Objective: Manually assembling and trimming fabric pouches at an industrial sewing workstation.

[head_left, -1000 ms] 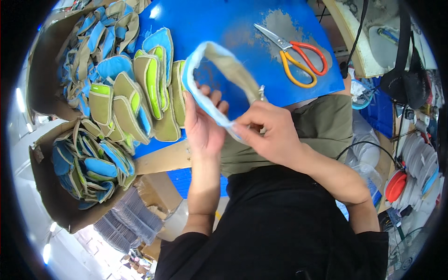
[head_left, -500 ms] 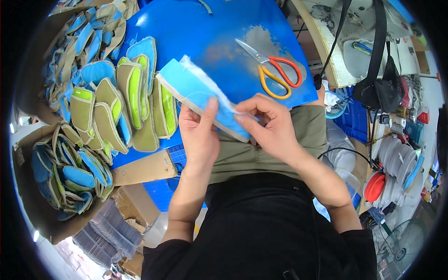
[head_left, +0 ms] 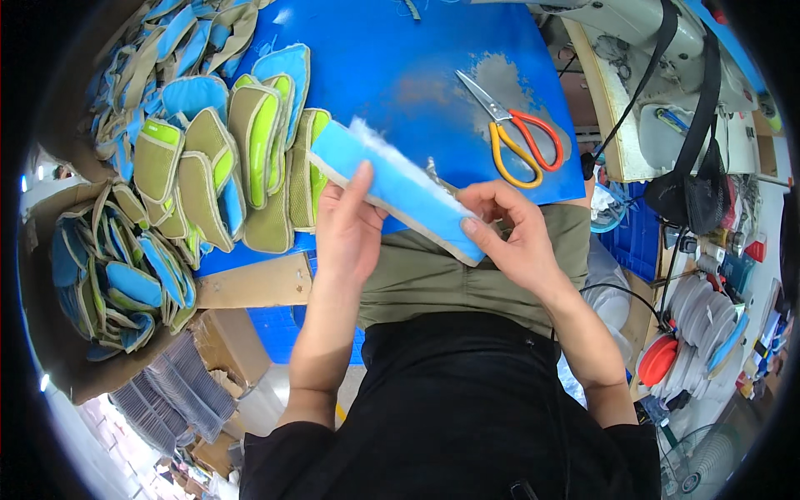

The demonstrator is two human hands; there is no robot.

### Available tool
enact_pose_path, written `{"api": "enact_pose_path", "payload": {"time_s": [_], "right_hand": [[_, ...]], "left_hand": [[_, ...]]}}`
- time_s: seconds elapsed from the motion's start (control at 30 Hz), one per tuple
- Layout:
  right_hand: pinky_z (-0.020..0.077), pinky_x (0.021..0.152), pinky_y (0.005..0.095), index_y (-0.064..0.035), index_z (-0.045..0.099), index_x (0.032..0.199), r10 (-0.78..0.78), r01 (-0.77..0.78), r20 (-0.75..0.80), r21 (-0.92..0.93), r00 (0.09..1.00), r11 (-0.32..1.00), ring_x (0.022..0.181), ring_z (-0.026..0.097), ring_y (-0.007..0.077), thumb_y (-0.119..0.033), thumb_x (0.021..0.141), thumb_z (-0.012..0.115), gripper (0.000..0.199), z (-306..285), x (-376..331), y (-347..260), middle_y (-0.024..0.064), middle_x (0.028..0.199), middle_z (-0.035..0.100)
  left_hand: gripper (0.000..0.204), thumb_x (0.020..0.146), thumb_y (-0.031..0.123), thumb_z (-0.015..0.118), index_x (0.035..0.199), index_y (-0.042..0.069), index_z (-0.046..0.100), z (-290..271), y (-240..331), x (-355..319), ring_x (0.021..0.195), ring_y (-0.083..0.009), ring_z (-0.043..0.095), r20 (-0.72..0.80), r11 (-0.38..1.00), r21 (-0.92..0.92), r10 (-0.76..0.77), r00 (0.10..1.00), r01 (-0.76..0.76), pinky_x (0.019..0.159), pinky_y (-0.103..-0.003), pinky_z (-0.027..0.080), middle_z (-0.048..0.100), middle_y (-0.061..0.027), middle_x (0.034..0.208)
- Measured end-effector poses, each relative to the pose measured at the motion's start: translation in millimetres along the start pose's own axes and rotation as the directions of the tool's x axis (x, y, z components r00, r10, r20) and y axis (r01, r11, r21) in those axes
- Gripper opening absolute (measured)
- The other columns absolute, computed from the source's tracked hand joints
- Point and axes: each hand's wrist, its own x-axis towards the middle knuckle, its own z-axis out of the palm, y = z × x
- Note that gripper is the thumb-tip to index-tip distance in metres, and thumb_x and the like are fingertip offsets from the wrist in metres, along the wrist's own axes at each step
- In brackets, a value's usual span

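A light-blue padded fabric strip (head_left: 408, 190) is stretched at a slant between my two hands above my lap. Fluffy white filling shows along its upper edge, and beige binding runs along the lower one. My left hand (head_left: 350, 229) pinches the lower edge near the left end, thumb on the blue face. At the right end, my right hand (head_left: 515, 237) grips the strip between thumb and fingers. Scissors (head_left: 500, 115) with one orange-red and one yellow handle lie partly open on the blue table (head_left: 358, 67), beyond my right hand.
Green, olive and blue padded pieces (head_left: 250, 142) overlap on the table's left side. A cardboard box (head_left: 92, 375) of similar pieces stands lower left. At upper right is a sewing machine (head_left: 658, 42) with black straps hanging near it. White reels (head_left: 696, 308) stand at right.
The strip has been drawn out straighter, and my right hand now holds it closer to its right end with the thumb on top. The whole view has shifted slightly.
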Motion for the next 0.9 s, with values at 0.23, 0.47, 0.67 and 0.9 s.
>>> {"api": "enact_pose_path", "payload": {"time_s": [0.23, 0.47, 0.67, 0.9], "right_hand": [[0.0498, 0.083, 0.0305, -0.0086, 0.070, 0.130, -0.125, 0.121, -0.044, -0.082, 0.991, 0.989, 0.100, 0.065, 0.0161, -0.008, 0.088, 0.077, 0.042, 15.9, 25.3, -42.8, 0.0058, 0.119, 0.069], [0.0538, 0.086, 0.0358, -0.0085, 0.071, 0.126, -0.137, 0.139, 0.025, -0.127, 0.990, 0.982, 0.101, 0.067, 0.0258, -0.007, 0.086, 0.077, 0.040, 26.8, 28.3, -34.8, 0.0104, 0.116, 0.071], [0.0544, 0.088, 0.0373, -0.0021, 0.071, 0.118, -0.171, 0.169, -0.001, -0.152, 0.985, 0.974, 0.102, 0.068, 0.0306, -0.011, 0.087, 0.079, 0.033, 37.2, 27.3, -36.3, 0.0147, 0.116, 0.070], [0.0451, 0.070, 0.0237, 0.0003, 0.071, 0.112, 0.127, -0.151, 0.174, 0.134, 0.977, 0.979, 0.084, 0.053, 0.0020, -0.014, 0.093, 0.082, 0.026, 29.3, 25.5, -33.7, -0.0030, 0.094, 0.064]], "left_hand": [[0.033, 0.110, 0.023, 0.060, 0.136, 0.003, 0.062, 30.8, -13.9, -18.0, 0.120, -0.0179, 0.067, 0.029, 0.997, -0.047, 0.063, 0.998, -0.062, 0.102, -0.037, 0.053, 0.070, -0.0083, 0.132], [0.043, 0.113, 0.032, 0.053, 0.145, 0.003, 0.057, 32.0, -28.1, -23.2, 0.133, -0.0187, 0.058, 0.036, 0.998, -0.012, 0.060, 0.998, -0.059, 0.114, -0.040, 0.044, 0.062, -0.0091, 0.145], [0.055, 0.116, 0.043, 0.039, 0.154, 0.004, 0.046, 33.0, -34.8, -24.5, 0.143, -0.0226, 0.049, 0.082, 0.991, -0.134, 0.008, 0.997, 0.003, 0.120, -0.044, 0.039, 0.053, -0.0107, 0.154], [0.058, 0.116, 0.044, 0.035, 0.157, 0.004, 0.042, 40.5, -34.8, -30.9, 0.144, -0.0249, 0.048, 0.100, 0.995, -0.095, 0.052, 0.994, -0.042, 0.122, -0.045, 0.036, 0.051, -0.0107, 0.156]]}}
